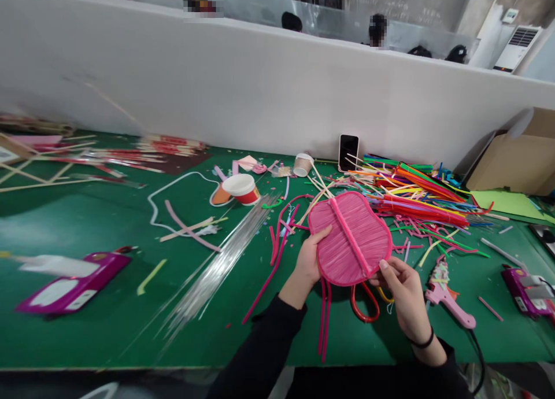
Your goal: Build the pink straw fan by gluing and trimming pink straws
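Both my hands hold a flat pink fan-shaped piece [351,237] made of pink strips, with a pink rib down its middle. My left hand [309,261] grips its left edge, thumb on top. At its lower right edge my right hand [401,286] pinches it near the rib's end. Loose pink strips [324,318] and a red loop [365,309] hang below the piece, over the green table [108,225].
A heap of coloured straws [416,196] lies at the right, with a pink glue gun [446,298] near my right hand. A bundle of thin wires [217,266], paper cups [240,188], a phone [348,151], purple packets [69,286] and a cardboard box [515,156] are around. People sit behind the white partition [217,81].
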`<state>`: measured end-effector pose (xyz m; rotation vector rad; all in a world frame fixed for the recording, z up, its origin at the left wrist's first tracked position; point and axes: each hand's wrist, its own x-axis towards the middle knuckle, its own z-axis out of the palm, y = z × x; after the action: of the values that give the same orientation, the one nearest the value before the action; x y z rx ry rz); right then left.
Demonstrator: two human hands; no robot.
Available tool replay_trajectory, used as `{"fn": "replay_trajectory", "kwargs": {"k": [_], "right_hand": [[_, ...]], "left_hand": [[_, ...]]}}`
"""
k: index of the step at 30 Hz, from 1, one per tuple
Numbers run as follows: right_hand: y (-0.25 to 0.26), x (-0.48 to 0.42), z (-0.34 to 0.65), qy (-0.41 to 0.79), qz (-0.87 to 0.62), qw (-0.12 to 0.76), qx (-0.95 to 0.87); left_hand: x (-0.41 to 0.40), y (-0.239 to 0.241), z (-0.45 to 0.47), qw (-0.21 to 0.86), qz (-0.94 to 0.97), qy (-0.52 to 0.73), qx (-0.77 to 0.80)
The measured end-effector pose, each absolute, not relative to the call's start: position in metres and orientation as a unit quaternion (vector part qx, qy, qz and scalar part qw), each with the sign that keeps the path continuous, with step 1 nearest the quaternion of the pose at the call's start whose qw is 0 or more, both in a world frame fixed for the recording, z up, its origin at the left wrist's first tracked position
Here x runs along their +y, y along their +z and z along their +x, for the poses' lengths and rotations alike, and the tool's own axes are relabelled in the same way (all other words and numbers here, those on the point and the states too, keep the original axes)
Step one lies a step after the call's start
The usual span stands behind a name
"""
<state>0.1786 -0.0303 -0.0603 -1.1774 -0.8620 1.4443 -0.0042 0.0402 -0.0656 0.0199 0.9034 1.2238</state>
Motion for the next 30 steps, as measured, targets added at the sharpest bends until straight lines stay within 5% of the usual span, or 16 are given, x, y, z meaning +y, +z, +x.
{"fn": "replay_trajectory", "kwargs": {"k": [30], "right_hand": [[-0.063,-0.025,0.195,0.588,-0.478,0.546,-0.356]], "left_hand": [[0.035,-0.066,-0.004,0.711,0.058,0.563,0.417]]}}
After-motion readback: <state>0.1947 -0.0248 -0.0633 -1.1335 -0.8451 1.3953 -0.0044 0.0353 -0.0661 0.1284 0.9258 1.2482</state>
